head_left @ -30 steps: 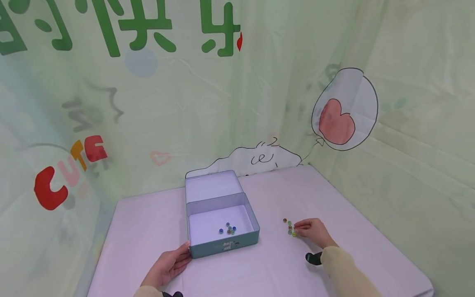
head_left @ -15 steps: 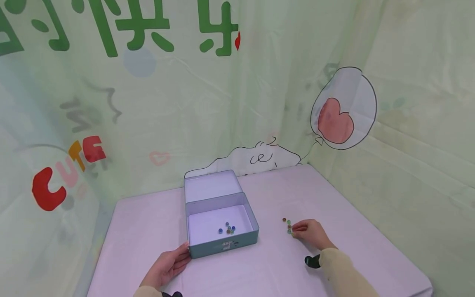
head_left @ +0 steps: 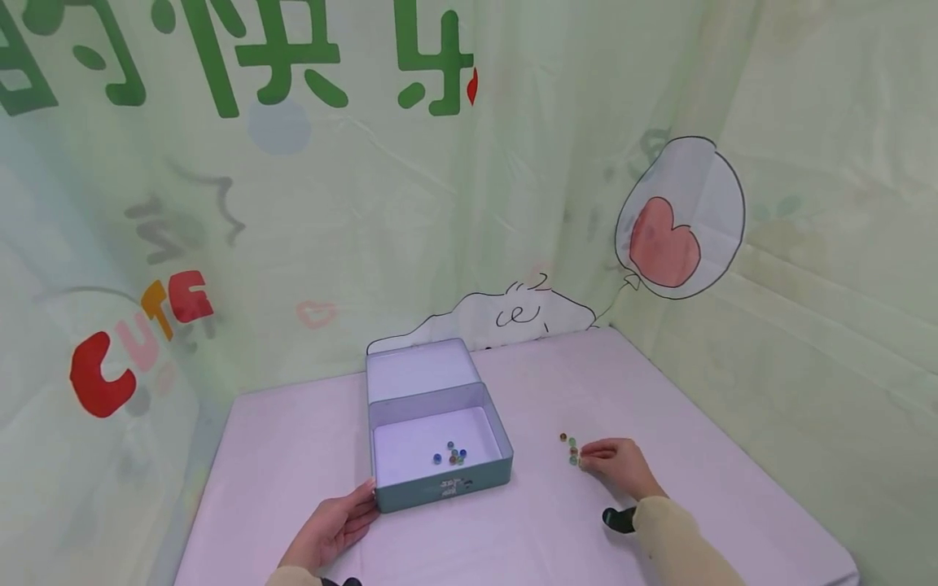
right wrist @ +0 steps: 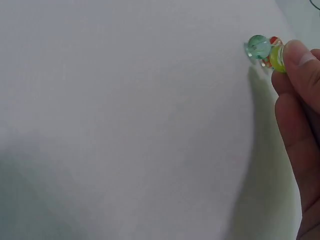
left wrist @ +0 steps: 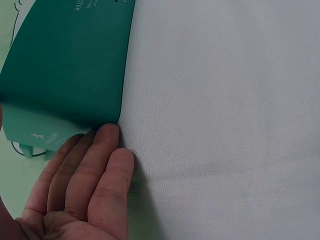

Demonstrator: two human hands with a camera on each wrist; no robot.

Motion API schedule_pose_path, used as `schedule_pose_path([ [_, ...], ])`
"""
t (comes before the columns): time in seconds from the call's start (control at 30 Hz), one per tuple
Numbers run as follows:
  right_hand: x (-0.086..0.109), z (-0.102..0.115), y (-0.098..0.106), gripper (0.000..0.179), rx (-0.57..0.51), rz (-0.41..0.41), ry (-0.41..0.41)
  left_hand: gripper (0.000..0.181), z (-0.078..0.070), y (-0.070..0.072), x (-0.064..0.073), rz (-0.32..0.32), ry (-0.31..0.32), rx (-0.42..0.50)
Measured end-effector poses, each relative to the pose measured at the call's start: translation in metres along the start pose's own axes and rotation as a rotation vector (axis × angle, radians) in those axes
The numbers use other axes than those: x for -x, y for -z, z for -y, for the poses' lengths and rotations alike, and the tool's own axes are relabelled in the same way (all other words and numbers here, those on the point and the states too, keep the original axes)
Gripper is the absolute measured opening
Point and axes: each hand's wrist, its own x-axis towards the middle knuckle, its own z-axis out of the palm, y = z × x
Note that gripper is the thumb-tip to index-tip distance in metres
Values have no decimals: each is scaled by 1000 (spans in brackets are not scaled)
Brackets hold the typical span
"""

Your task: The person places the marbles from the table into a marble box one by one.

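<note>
In the right wrist view my right hand (right wrist: 300, 100) pinches a yellow-green glass marble (right wrist: 276, 58) between thumb and fingers. Right beside it lie a pale green marble (right wrist: 259, 47) and a reddish-brown marble (right wrist: 274, 41). The head view has this right hand (head_left: 621, 468) at the near end of a short row of marbles, a brown marble (head_left: 563, 437) being the farthest. My left hand (head_left: 333, 525) rests its fairly straight fingers against the front left corner of a green tin box (head_left: 410, 494). Several blue, green and brown marbles (head_left: 437, 459) lie inside the box.
The box's hinged lid (head_left: 421, 368) lies back toward the rear edge of the white-covered table (head_left: 293, 439). Printed curtains (head_left: 352, 203) hang behind the table and along both sides. A dark strap piece (head_left: 619, 520) sticks out by the right cuff.
The right fingers have closed in on the yellow-green marble at the row's near end and now pinch it. The left hand and the box have stayed in place.
</note>
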Motion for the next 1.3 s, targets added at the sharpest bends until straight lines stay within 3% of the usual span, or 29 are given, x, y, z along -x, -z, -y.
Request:
schedule_pose_path([
  [0.2,-1,12,6,35,-170,5,-16,77,2,0,-2,-7,-3,1],
  [0.43,-13,30,-1,37,-242,40,7,78,1,1,-2,-7,1,6],
  [0.7,-30,73,-29,38,-201,78,-3,80,0,1,-2,-11,13,9],
  [0.93,-41,108,-57,29,-230,130,104,79,2,0,-4,-11,12,11],
  [1.3,-48,154,-90,20,-111,212,151,83,1,1,-4,-4,0,-17],
])
